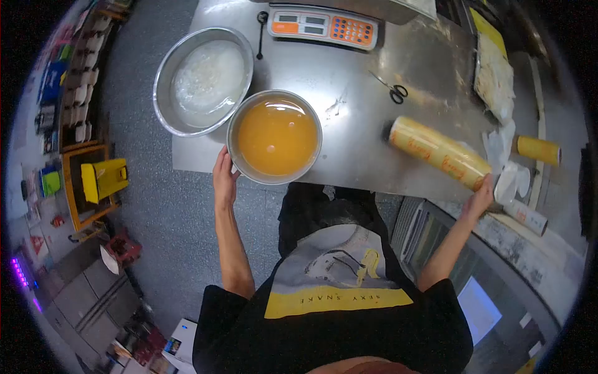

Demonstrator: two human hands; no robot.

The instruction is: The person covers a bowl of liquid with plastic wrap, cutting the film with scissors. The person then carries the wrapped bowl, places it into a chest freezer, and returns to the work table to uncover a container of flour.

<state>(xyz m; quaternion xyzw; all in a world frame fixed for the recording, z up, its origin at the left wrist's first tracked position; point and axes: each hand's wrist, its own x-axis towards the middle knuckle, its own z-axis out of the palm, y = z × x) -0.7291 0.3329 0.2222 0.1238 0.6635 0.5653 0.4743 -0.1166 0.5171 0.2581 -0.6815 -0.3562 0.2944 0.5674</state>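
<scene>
A round metal bowl (316, 154) of orange liquid stands at the near edge of the steel table. At its left side, my left hand (225, 181) grips the wall, fingers along the outside. A larger metal bowl (163, 109) sits behind it to the left, with a pale, cloudy content. My right hand (477, 201) is closed around the near end of a roll of cling film (436, 152), yellowish with red lettering. The roll lies slantwise across the right part of the table; its far end points toward the bowls.
A scale (322, 28) with orange buttons stands at the back, a black spoon-like tool (261, 37) beside it. Black-handled scissors (397, 92) lie behind the roll. Another yellow roll (538, 150) and a white roll (526, 217) are at far right. Shelving (78, 100) lines the left.
</scene>
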